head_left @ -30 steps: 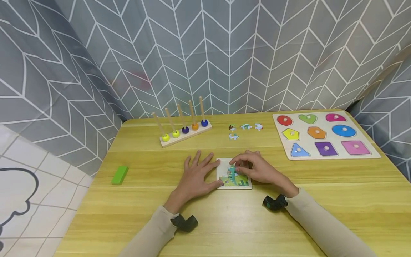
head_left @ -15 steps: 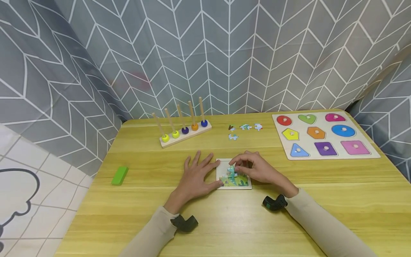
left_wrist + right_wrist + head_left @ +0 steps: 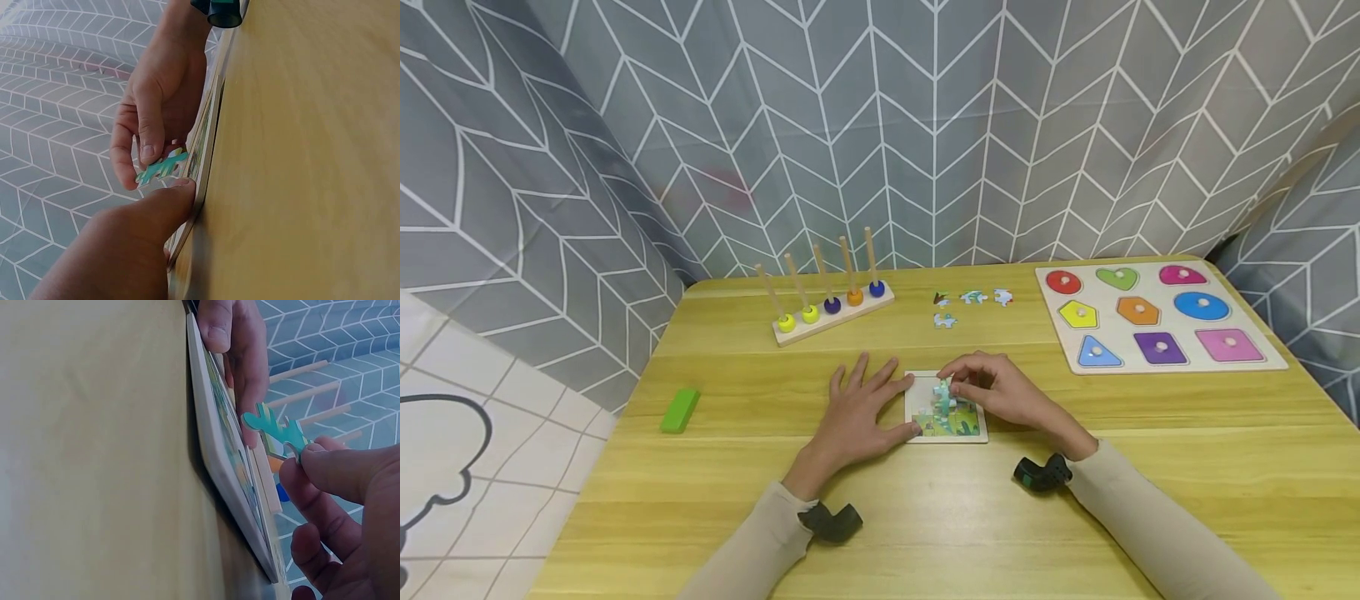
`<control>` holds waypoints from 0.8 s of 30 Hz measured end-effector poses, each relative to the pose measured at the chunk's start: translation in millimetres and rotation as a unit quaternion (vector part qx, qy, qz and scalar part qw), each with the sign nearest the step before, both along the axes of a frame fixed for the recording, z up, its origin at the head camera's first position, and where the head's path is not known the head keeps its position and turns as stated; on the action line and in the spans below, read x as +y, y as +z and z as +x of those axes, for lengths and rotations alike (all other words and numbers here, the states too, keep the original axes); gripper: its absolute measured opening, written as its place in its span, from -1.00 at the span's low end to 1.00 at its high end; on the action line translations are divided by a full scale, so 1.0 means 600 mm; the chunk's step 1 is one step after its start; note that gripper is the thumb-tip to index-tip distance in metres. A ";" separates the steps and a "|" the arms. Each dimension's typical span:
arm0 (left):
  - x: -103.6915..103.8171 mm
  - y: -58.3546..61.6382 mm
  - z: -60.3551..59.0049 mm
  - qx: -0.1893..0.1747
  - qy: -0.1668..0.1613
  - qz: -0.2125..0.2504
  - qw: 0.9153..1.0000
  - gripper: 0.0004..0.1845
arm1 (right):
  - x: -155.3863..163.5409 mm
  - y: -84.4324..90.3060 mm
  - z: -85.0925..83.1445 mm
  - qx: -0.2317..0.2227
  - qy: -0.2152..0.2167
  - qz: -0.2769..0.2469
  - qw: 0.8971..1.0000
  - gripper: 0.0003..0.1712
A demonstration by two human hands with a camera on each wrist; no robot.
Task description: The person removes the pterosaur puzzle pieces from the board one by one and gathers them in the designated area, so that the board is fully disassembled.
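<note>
My right hand (image 3: 996, 390) pinches a teal dinosaur puzzle piece (image 3: 281, 434) between thumb and fingertips. In the right wrist view this piece is tilted and held just above a small jigsaw tray (image 3: 928, 377). The tray's lower part holds fitted green pieces (image 3: 964, 425), while its upper part shows a pale bare base. My left hand (image 3: 859, 417) lies at the tray's left side, fingers spread, with the thumb on the lower-left corner and a fingertip by the upper-left corner. The right fingers hide part of the tray's right side in the head view.
Several loose jigsaw pieces (image 3: 973, 297) lie behind the tray. A peg stacker (image 3: 835, 315) with coloured beads stands at back left, and a knobbed shape board (image 3: 1165, 317) lies at right. A green block (image 3: 680, 410) sits at far left. A patterned curtain (image 3: 925, 133) hangs behind the table.
The dinosaur piece has shifted and turned slightly in my right fingers, which moved a little to the right. My left hand and the tray have stayed in place.
</note>
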State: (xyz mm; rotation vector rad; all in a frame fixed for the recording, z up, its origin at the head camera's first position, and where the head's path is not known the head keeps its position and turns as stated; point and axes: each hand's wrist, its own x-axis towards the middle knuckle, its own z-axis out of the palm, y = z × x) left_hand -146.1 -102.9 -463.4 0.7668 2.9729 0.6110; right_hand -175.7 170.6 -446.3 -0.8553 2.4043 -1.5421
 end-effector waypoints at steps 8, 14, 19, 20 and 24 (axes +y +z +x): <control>0.000 0.001 0.001 0.000 0.000 -0.004 1.000 -0.21 | 0.004 0.000 0.000 -0.009 -0.018 -0.004 1.000 -0.75; 0.000 0.003 0.002 -0.001 0.001 -0.001 1.000 -0.20 | 0.009 -0.001 -0.004 -0.022 -0.035 -0.006 0.999 -0.75; 0.000 0.000 0.001 0.000 0.001 -0.002 1.000 -0.20 | 0.014 -0.001 -0.008 -0.023 -0.044 -0.009 0.999 -0.74; 0.000 -0.001 0.001 0.001 0.001 -0.002 1.000 -0.20 | 0.016 -0.001 -0.008 -0.022 -0.047 -0.008 0.999 -0.74; 0.000 -0.002 0.001 0.003 0.001 0.000 1.000 -0.20 | 0.021 -0.002 -0.012 -0.022 -0.060 -0.007 0.998 -0.74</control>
